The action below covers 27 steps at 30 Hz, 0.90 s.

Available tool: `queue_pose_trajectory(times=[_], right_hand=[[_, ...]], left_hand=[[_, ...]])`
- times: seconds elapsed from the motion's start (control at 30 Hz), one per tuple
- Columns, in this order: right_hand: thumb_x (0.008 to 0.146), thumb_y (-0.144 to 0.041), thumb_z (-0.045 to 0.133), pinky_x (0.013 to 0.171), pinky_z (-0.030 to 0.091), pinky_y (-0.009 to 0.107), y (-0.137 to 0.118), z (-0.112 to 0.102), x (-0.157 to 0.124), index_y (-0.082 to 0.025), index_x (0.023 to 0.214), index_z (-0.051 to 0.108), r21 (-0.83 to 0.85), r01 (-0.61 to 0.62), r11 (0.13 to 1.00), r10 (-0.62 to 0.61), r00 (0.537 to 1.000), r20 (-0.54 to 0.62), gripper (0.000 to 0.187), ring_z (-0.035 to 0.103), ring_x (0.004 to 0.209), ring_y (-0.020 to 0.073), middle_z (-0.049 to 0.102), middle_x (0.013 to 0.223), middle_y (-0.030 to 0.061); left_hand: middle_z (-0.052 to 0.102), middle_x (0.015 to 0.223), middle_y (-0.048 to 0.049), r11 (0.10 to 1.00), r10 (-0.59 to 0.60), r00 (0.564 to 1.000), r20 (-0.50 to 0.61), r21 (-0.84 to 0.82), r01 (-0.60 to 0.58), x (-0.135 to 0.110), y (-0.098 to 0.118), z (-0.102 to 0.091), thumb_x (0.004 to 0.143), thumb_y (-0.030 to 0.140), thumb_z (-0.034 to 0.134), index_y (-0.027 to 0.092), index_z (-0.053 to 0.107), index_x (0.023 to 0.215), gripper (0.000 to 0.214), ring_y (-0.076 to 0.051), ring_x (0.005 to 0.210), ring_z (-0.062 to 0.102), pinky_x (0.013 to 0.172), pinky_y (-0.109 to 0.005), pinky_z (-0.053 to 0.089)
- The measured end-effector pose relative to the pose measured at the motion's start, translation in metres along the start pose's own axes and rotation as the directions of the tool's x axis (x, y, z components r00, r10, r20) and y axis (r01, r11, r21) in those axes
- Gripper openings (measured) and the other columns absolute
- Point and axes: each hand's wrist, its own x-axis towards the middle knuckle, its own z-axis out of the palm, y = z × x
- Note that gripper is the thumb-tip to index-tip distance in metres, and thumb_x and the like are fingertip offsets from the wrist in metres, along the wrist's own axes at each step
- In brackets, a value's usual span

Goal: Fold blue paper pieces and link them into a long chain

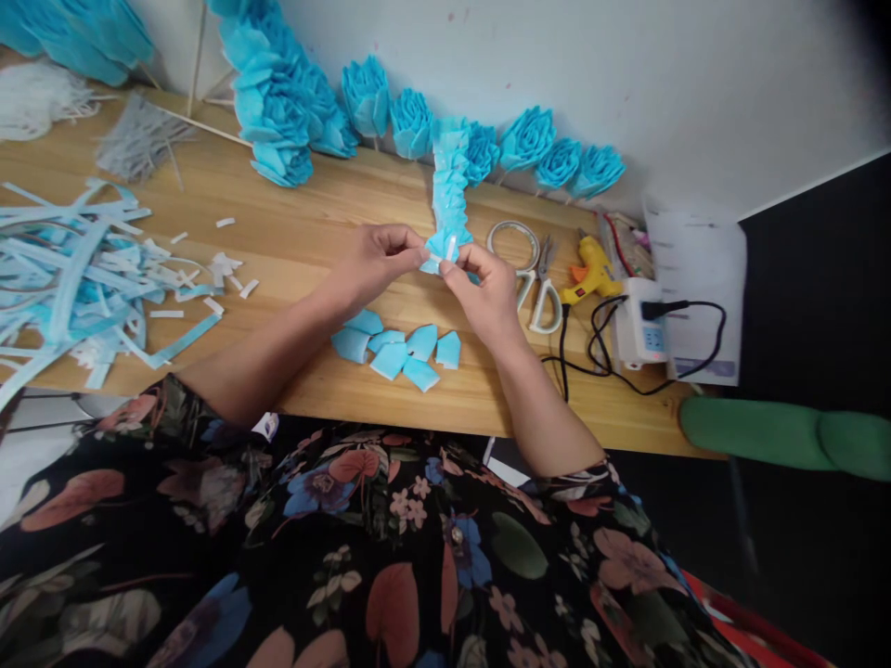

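A ruffled blue strip (451, 181) reaches over the bench (292, 232) toward blue flowers (527, 137). The left hand (390, 252) and right hand (485, 283) each pinch its near end, thumb against finger, apparently to steady it. Cut petals (390, 360) lie just nearer the body, seemingly for easy reach; scissors (546, 289) and glue gun (591, 267) sit rightward.

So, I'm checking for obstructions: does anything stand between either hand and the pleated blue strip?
Nothing visible does: the left hand and the right hand both pinch the pleated blue strip at its near end. Loose blue pieces lie apart from it, nearer the camera.
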Motion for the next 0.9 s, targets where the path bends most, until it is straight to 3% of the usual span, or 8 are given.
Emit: queue_pose_trajectory(times=[0.27, 0.37, 0.47, 0.53, 0.63, 0.9], right_hand=[[0.090, -0.032, 0.057, 0.065, 0.039, 0.028, 0.009, -0.001, 0.002, -0.021, 0.071, 0.056, -0.015, 0.001, 1.000, 0.000, 1.000, 0.009, 0.022, 0.046, 0.066, 0.0119, 0.048, 0.066, -0.0042], [0.095, -0.035, 0.054, 0.071, 0.048, 0.030, 0.013, 0.000, 0.002, -0.023, 0.089, 0.067, -0.026, 0.075, 0.997, -0.076, 0.996, -0.052, 0.019, 0.056, 0.074, 0.0144, 0.060, 0.075, -0.0020], [0.099, -0.036, 0.053, 0.083, 0.052, 0.035, 0.009, 0.001, -0.001, -0.026, 0.108, 0.069, -0.151, 0.156, 0.976, -0.182, 0.967, -0.179, 0.021, 0.062, 0.084, 0.0167, 0.069, 0.090, 0.0013], [0.099, -0.034, 0.054, 0.087, 0.050, 0.038, 0.004, 0.002, -0.004, -0.026, 0.103, 0.070, -0.268, 0.205, 0.942, -0.259, 0.948, -0.186, 0.019, 0.063, 0.085, 0.0176, 0.070, 0.090, 0.0022], [0.099, -0.030, 0.056, 0.088, 0.047, 0.040, 0.000, 0.003, -0.006, -0.024, 0.091, 0.070, -0.368, 0.275, 0.888, -0.330, 0.939, -0.096, 0.017, 0.063, 0.082, 0.0182, 0.069, 0.082, 0.0018], [0.099, -0.028, 0.057, 0.088, 0.042, 0.039, 0.002, 0.004, -0.004, -0.024, 0.091, 0.071, -0.402, 0.241, 0.883, -0.286, 0.957, -0.055, 0.017, 0.063, 0.082, 0.0182, 0.072, 0.084, 0.0012]], left_hand=[[0.066, 0.071, 0.0005, 0.997, -0.065, 0.998, -0.019, -0.041, 0.065, 0.000, 0.008, -0.001, 0.080, 0.028, 0.068, 0.017, 0.068, 0.072, 0.014, -0.012, 0.070, 0.057, 0.073, -0.026, 0.046], [0.066, 0.070, -0.0001, 0.998, -0.065, 0.996, -0.053, 0.008, 0.066, 0.001, 0.006, -0.002, 0.083, 0.030, 0.068, 0.017, 0.068, 0.072, 0.017, -0.013, 0.071, 0.058, 0.070, -0.025, 0.045], [0.063, 0.066, -0.0001, 0.998, -0.045, 0.997, -0.070, 0.045, 0.048, 0.002, 0.003, -0.003, 0.086, 0.031, 0.067, 0.017, 0.067, 0.071, 0.021, -0.013, 0.068, 0.057, 0.065, -0.026, 0.044], [0.063, 0.066, 0.0001, 0.998, -0.034, 0.997, -0.065, 0.052, 0.038, 0.001, 0.001, -0.003, 0.086, 0.032, 0.068, 0.017, 0.067, 0.071, 0.021, -0.012, 0.066, 0.056, 0.063, -0.025, 0.043], [0.065, 0.068, 0.0001, 0.999, -0.021, 0.999, -0.037, 0.040, 0.023, 0.001, -0.002, -0.002, 0.085, 0.033, 0.071, 0.016, 0.067, 0.072, 0.022, -0.011, 0.066, 0.056, 0.063, -0.024, 0.043], [0.071, 0.077, -0.0011, 1.000, 0.012, 0.998, 0.059, -0.001, -0.011, 0.002, -0.009, -0.001, 0.084, 0.033, 0.073, 0.015, 0.073, 0.082, 0.018, -0.013, 0.076, 0.064, 0.075, -0.026, 0.051]])
